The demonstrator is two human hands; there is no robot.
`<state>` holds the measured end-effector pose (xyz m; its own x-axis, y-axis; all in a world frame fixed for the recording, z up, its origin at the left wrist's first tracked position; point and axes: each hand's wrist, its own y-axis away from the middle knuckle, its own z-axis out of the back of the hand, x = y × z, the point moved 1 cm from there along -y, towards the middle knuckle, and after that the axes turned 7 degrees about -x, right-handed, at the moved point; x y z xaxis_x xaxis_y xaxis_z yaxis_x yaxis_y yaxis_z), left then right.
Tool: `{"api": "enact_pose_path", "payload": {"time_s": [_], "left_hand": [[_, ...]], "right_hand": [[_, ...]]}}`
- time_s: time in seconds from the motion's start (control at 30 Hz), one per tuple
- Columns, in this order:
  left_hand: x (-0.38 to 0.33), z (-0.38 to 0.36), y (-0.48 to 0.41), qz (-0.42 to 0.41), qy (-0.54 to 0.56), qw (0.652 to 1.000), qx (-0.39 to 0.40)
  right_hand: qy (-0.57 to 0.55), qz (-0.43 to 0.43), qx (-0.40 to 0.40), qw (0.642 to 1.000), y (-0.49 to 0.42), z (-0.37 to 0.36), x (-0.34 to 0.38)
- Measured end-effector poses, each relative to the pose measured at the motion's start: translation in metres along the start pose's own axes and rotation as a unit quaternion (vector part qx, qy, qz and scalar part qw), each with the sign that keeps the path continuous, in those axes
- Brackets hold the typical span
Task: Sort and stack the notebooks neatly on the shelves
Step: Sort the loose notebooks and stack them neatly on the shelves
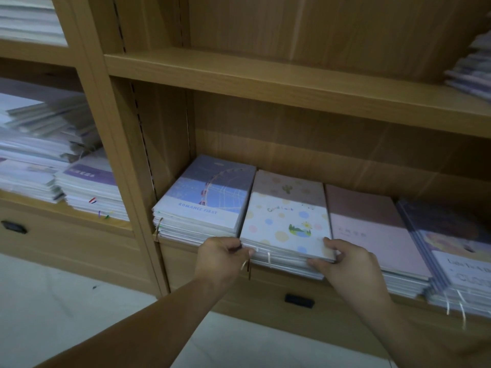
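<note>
Light-wood shelving (265,81) fills the view, its lower shelf carrying notebook stacks side by side. The left hand (223,257) and right hand (345,264) hold the front corners of the pastel polka-dot notebook stack (287,224). It sits between the blue Ferris-wheel notebook stack (204,197) and the plain pink notebook stack (372,229), close against both. Each grip is narrow, with fingers curled on the stack's edge and the right thumb on the top cover. This looks like the squaring step. Next, the stack probably needs an even push back until its front lines up with its neighbours, without snagging the thin ribbon markers (269,258).
</note>
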<state>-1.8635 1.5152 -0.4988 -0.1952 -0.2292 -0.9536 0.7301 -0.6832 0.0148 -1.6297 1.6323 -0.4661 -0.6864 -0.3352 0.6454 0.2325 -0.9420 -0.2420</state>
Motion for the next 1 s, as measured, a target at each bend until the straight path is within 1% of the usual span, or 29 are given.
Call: {"api": "enact_pose_path", "payload": {"time_s": [0.2,0.3,0.4,0.5,0.63,0.73,0.87,1.0], "left_hand": [[0.001,0.001,-0.005,-0.009,-0.016,0.999,-0.029],[-0.002,-0.002,-0.005,-0.020,-0.022,0.999,-0.023],[-0.003,-0.003,-0.004,-0.032,-0.050,0.998,-0.014],[0.000,-0.001,-0.004,-0.057,-0.082,0.995,-0.013],[0.000,0.004,-0.006,-0.097,-0.126,0.987,-0.034],[-0.005,0.007,-0.007,-0.113,-0.160,0.979,-0.050],[-0.016,0.011,-0.004,-0.141,-0.158,0.976,-0.058],[-0.018,0.012,-0.003,-0.198,-0.212,0.956,-0.051]], "right_hand": [[-0.053,-0.022,0.016,0.998,-0.004,0.006,0.003],[-0.050,-0.023,0.021,0.998,-0.006,0.008,0.002],[-0.023,-0.007,0.025,0.999,-0.007,0.007,0.002],[-0.014,-0.001,0.024,1.000,-0.004,0.003,0.003],[-0.022,0.000,0.018,1.000,0.001,0.003,0.004],[-0.031,-0.011,0.036,0.999,-0.003,0.010,0.001],[-0.035,-0.009,0.037,0.999,-0.008,0.014,-0.001],[-0.041,-0.015,0.039,0.998,-0.011,0.012,-0.001]]}}
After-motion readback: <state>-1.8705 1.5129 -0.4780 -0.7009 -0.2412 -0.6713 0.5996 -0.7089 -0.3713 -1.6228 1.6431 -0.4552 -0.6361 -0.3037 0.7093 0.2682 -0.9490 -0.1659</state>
